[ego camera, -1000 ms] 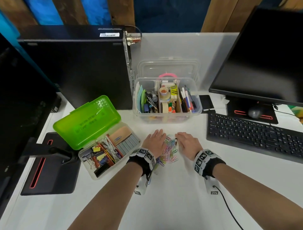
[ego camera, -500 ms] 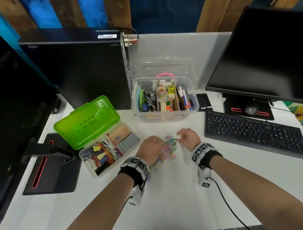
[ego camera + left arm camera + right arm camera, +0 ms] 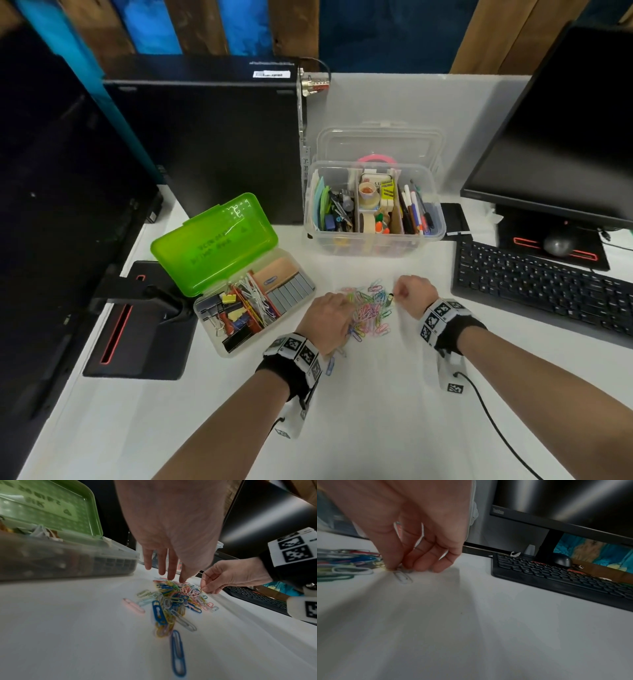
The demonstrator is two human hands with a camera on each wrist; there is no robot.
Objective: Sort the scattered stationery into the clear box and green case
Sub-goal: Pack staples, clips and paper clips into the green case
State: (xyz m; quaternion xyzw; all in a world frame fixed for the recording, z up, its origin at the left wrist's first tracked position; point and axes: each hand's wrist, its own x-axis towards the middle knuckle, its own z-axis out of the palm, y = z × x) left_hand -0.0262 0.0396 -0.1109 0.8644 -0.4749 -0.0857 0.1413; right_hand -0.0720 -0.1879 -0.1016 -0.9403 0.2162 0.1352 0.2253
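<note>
Coloured paper clips (image 3: 368, 313) lie heaped on the desk (image 3: 376, 411); my left hand (image 3: 330, 320), flat with straight fingers, should rake them toward my right hand (image 3: 412, 294), whose curled fingers pinch a few at the pile's edge

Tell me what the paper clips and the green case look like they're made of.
Paper clips: likely thin bent wire in a coloured plastic coating, given the matte pastel and bright loops. Green case: moulded plastic, with a translucent glossy lid showing glare and a clear base.
</note>
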